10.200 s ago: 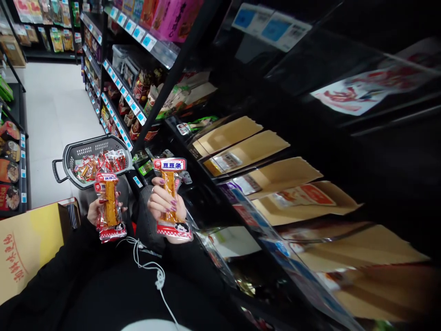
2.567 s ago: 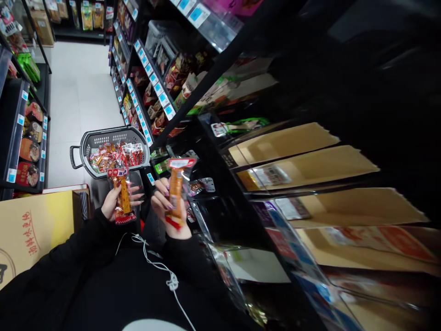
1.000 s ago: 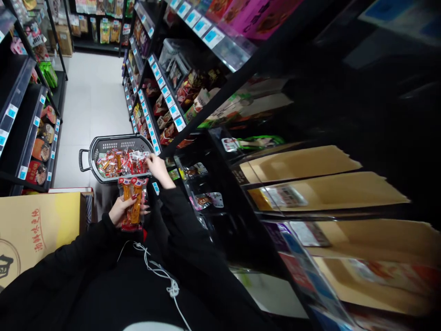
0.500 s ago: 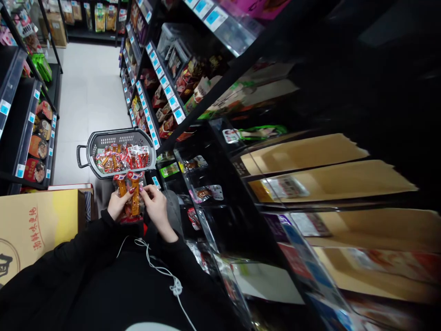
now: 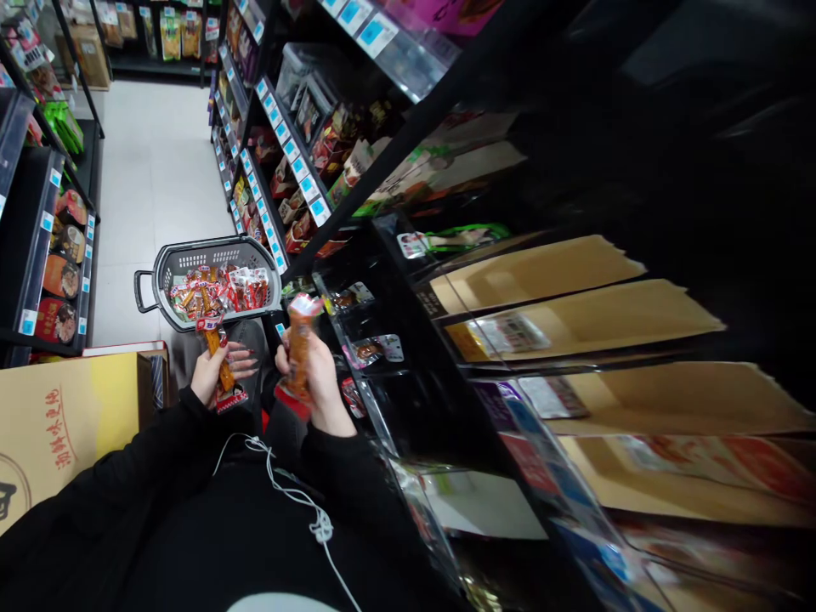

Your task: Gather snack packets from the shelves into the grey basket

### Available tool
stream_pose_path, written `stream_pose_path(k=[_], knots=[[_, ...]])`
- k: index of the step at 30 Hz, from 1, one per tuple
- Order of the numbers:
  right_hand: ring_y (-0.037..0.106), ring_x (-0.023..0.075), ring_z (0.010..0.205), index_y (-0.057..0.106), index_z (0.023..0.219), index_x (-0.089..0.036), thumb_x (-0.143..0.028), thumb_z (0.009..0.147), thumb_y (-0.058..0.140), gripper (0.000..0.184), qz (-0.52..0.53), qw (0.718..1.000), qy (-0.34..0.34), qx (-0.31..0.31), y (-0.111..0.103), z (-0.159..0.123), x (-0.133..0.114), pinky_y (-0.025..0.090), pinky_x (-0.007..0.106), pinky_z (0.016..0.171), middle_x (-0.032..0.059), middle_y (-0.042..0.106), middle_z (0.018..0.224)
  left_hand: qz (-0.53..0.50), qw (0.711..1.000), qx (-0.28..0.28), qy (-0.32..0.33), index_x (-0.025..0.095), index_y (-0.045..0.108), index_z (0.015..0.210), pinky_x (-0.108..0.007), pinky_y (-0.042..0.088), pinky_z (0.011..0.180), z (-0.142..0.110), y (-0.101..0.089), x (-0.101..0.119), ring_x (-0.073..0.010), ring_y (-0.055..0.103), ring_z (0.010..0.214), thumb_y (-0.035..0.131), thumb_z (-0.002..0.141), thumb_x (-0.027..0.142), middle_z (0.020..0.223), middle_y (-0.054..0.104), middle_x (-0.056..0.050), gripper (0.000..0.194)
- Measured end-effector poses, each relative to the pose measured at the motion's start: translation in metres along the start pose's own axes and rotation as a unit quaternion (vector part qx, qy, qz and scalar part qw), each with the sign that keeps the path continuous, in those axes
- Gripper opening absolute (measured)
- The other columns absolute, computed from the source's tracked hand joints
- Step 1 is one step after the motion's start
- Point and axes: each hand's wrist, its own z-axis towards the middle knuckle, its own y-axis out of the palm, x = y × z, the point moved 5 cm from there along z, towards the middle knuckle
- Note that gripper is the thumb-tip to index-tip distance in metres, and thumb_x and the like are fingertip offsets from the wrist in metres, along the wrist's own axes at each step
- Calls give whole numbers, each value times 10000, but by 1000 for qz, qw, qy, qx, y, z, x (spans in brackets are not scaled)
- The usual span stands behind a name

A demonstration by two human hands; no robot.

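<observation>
Over my lap, my left hand (image 5: 209, 372) holds an upright snack packet (image 5: 223, 364), clear with red ends and an orange-brown stick inside. The thumb lies against the packet while the other fingers reach out to the right. My right hand (image 5: 324, 387) grips a similar snack packet (image 5: 299, 344), smeared by motion, close to the shelf on the right. Just beyond my knees stands a grey shopping basket (image 5: 167, 276), with many small red and orange snack packets (image 5: 220, 289) inside.
Black shelf compartments (image 5: 376, 319) hold a few packets at my right. Larger brown packages (image 5: 586, 319) fill the rack farther right. A cardboard box (image 5: 82, 416) stands at my left. Ahead, a tiled aisle (image 5: 153, 170) runs between shelves. A white cord (image 5: 299, 493) hangs over my front.
The two packets held together between my hands are now apart. My right hand has moved right toward the shelf with one, and my left keeps the other. The view has shifted slightly.
</observation>
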Motion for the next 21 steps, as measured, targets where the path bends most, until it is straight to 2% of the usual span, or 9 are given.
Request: stream_pose_path(k=[2,4,6,8,11,14,16,18,21], knots=[[157,37,329,350,679,-214,-405,861,480,295,242,965,39,-91,6,0,4,192,224,349,-77,342,606,2,1000,-1,-1,62,590,876,-520,538,788,-1,0,0,-254,692,689,583,833,273,768,680,-139,216],[65,10,300,319,663,-204,-348,875,500,314,416,897,44,-145,8,0,3,168,208,304,-95,339,609,4,1000,-2,-9,60,589,897,-541,530,793,-1,0,0,-280,695,732,550,852,267,778,681,-153,215],[67,0,287,316,663,-199,-286,904,476,302,505,843,51,-177,9,0,0,195,186,291,-99,362,614,6,1000,-7,-23,58,590,925,-547,526,800,-2,1,0,-300,695,779,524,866,268,795,683,-166,228],[109,2,290,328,671,-198,-245,916,455,280,535,821,67,-187,10,-1,-2,227,172,297,-92,388,627,10,999,-15,-37,55,589,946,-537,531,797,-3,3,0,-294,696,780,479,887,260,807,686,-173,240],[122,10,310,339,681,-200,-227,896,484,261,517,836,77,-165,9,-2,-3,225,173,307,-89,385,631,15,999,-23,-44,52,588,945,-512,544,785,-5,5,1,-265,699,732,403,917,238,802,690,-170,264],[97,26,332,328,674,-207,-313,838,558,302,417,899,47,-123,7,-2,-5,202,204,328,-91,357,622,15,999,-18,-47,56,584,931,-508,544,785,-5,6,1,-262,700,726,380,924,235,785,691,-164,272],[130,46,345,329,664,-216,-421,816,553,340,263,962,13,-74,3,0,-7,210,228,358,-85,334,594,15,999,-13,-50,57,582,924,-512,540,792,-5,6,1,-270,700,741,382,921,235,779,691,-165,268],[216,74,383,373,670,-219,-468,827,521,330,105,994,-10,-15,-4,2,-11,242,243,413,-72,334,568,15,998,-11,-52,56,580,919,-505,538,802,-5,6,1,-272,700,757,390,917,237,777,690,-168,262],[361,115,517,427,649,-202,-358,870,485,276,-156,983,-55,81,-22,1,-21,296,260,546,-31,396,587,3,999,-9,-51,60,566,939,-508,530,816,-5,5,2,-278,698,795,392,908,239,782,692,-171,252]])
